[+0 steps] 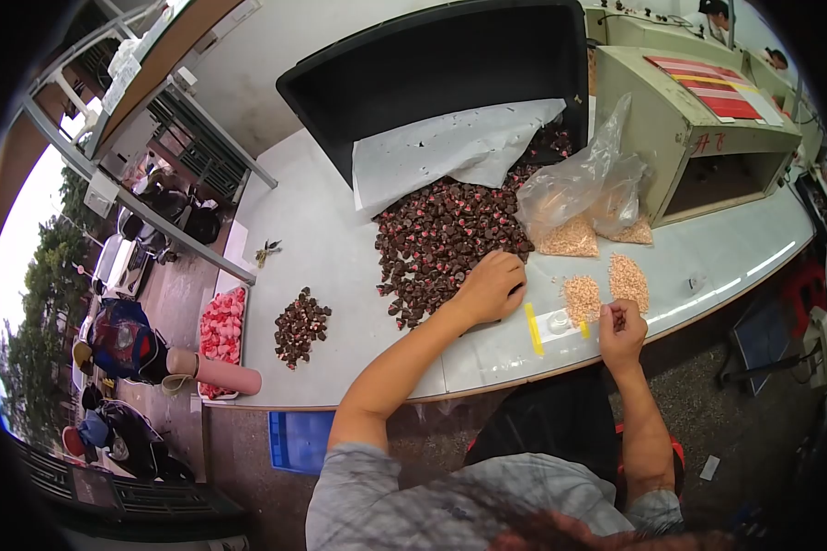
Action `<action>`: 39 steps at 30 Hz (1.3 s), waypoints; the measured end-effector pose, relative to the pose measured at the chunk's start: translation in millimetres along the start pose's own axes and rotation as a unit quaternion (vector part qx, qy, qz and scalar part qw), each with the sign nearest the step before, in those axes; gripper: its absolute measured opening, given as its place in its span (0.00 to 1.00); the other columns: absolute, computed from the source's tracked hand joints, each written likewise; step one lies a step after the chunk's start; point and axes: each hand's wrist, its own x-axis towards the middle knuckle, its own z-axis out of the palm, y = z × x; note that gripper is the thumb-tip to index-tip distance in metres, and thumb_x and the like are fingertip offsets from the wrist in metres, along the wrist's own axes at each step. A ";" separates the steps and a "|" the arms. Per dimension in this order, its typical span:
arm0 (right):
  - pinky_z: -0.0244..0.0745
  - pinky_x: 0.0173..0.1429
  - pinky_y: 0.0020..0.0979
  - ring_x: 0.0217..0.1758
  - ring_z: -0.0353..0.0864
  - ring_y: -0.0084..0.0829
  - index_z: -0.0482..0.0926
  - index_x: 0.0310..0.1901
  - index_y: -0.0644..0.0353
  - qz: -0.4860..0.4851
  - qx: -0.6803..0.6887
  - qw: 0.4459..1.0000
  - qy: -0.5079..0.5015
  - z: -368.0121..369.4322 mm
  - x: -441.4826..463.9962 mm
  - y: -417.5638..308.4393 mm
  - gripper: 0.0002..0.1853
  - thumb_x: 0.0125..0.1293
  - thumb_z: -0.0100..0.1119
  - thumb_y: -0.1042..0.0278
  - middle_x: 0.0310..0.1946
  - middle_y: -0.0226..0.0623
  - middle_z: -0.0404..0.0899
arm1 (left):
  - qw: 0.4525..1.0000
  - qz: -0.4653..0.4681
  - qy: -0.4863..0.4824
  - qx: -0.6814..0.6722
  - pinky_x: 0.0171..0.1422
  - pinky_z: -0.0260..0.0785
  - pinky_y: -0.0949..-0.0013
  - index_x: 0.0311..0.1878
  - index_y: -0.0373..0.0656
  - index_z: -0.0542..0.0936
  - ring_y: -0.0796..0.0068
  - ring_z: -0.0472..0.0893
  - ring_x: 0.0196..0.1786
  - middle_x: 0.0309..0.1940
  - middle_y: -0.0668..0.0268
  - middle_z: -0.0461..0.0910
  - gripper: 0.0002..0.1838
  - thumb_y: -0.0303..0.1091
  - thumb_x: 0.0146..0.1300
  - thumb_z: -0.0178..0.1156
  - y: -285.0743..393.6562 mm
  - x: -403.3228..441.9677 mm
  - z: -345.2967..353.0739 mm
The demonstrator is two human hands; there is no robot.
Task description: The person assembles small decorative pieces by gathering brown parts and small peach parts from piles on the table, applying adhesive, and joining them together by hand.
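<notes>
My left hand rests at the near right edge of a big heap of small dark brown pieces with pink spots. Its fingers are curled, and whatever they hold is hidden. My right hand is pinched closed beside two small piles of pale beige bits, the left pile and the right pile. I cannot make out what is between its fingertips. A small clear round piece lies between two yellow tape strips, the longer strip being nearer my left hand.
A tipped black bin with a white sheet stands behind the heap. Clear bags of beige bits lie beside a green metal machine. Leftward are a smaller dark pile, a tray of pink-red pieces and a pink cylinder.
</notes>
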 end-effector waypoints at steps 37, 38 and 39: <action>0.65 0.27 0.22 0.22 0.71 0.15 0.79 0.37 0.64 0.079 0.038 0.994 -0.072 -11.9 1.9 -3.3 0.04 0.68 0.66 0.76 0.20 0.29 0.77 | 0.977 -0.022 -0.116 0.178 0.52 0.65 0.61 0.42 0.47 0.86 0.67 0.79 0.47 0.38 0.68 0.79 0.08 0.30 0.58 0.65 66.3 -85.4 -43.5; 0.69 0.27 0.26 0.21 0.75 0.20 0.82 0.39 0.64 0.081 0.010 0.990 -0.117 -17.5 1.5 -4.1 0.02 0.68 0.65 0.76 0.21 0.33 0.79 | 0.981 -0.034 -0.129 0.142 0.51 0.68 0.59 0.43 0.46 0.86 0.65 0.79 0.46 0.37 0.66 0.78 0.07 0.31 0.61 0.66 64.6 -87.2 -41.5; 0.70 0.28 0.28 0.21 0.76 0.23 0.83 0.40 0.63 0.049 -0.014 0.990 -0.129 -20.8 2.3 -8.5 0.03 0.67 0.65 0.76 0.22 0.35 0.80 | 0.983 -0.039 -0.135 0.120 0.51 0.68 0.58 0.43 0.46 0.86 0.64 0.79 0.46 0.37 0.66 0.78 0.07 0.32 0.62 0.67 63.7 -87.7 -41.6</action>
